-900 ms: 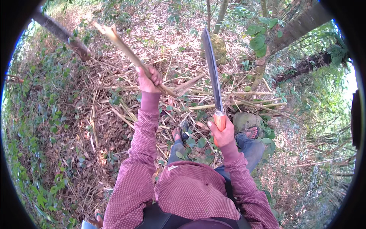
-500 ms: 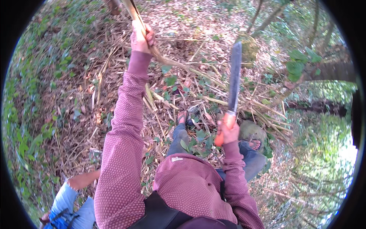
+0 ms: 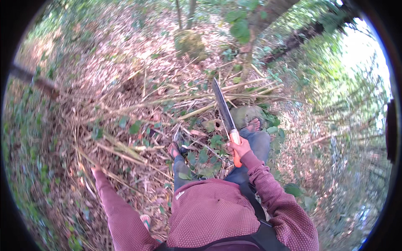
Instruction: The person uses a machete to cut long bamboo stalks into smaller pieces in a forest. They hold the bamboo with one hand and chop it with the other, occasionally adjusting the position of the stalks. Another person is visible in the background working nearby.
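Forest floor (image 3: 121,54) fills most of the frame, a litter of dry brown leaves, sunlit in patches across the upper middle. Blurred green undergrowth (image 3: 25,159) borders it down the left; more greenery and a bright glare edge the right. The person's patterned purple top (image 3: 213,209) takes up the lower middle.

A thick tree trunk (image 3: 274,14) leans across the upper right, a dark log (image 3: 293,42) slants beside it, and a narrower trunk (image 3: 42,83) enters at the upper left. Low leaf litter spreads between that narrower trunk and a mossy rock (image 3: 190,44) at upper centre, leaving room that way.

Long pale stalks (image 3: 199,111) lie crosswise through the centre, ahead of the feet and in the way of a step. A second rock (image 3: 247,116) sits by the right foot (image 3: 253,124). Another person's sandalled foot (image 3: 145,221) shows at lower left, close to the left sleeve.

The machete (image 3: 224,106) is right of centre, tilted, its blade pointing up and slightly left over the stalks. The right grip (image 3: 240,147) is wrapped closely around its orange handle. The left grip (image 3: 96,169), at centre left, is blurred near another stalk; whether it holds anything cannot be told.
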Tool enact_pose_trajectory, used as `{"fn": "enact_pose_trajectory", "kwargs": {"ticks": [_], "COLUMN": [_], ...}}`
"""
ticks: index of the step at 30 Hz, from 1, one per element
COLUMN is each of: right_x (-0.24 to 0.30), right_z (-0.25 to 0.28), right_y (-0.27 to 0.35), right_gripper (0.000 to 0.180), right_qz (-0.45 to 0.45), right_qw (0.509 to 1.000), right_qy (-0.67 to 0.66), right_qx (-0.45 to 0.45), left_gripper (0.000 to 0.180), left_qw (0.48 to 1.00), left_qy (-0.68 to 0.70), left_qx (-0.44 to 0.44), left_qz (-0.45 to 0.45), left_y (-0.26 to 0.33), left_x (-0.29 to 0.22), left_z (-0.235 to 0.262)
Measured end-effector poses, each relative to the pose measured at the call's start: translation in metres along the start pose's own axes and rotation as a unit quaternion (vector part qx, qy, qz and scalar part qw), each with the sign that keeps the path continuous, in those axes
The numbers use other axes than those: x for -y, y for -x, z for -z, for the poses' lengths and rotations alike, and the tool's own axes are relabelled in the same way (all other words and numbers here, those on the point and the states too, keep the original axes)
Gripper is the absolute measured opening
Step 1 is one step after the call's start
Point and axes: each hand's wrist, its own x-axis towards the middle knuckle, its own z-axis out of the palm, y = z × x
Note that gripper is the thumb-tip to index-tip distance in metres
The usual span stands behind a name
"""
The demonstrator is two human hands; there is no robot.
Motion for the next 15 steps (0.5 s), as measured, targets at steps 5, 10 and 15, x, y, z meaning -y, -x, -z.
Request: {"fn": "enact_pose_trajectory", "kwargs": {"ticks": [5,10,15], "right_x": [0.014,0.041,0.090], "right_z": [0.034,-0.030,-0.169], "right_y": [0.000,0.016,0.024], "right_gripper": [0.019,0.028,0.029], "right_qz": [-0.009,0.101,0.180], "right_qw": [0.992,0.980,0.926], "right_qy": [-0.020,-0.172,-0.116], "right_qx": [-0.127,0.002,0.312], "left_gripper": [0.055,0.056,0.056], "left_qw": [0.904,0.586,0.469], "left_qy": [0.042,0.656,0.811], "left_qx": [0.209,0.386,0.325], "left_qz": [-0.372,-0.278,-0.128], "left_y": [0.156,0.271,0.296], "left_x": [-0.137,-0.288,-0.319], "left_z": [-0.099,-0.130,-0.089]}}
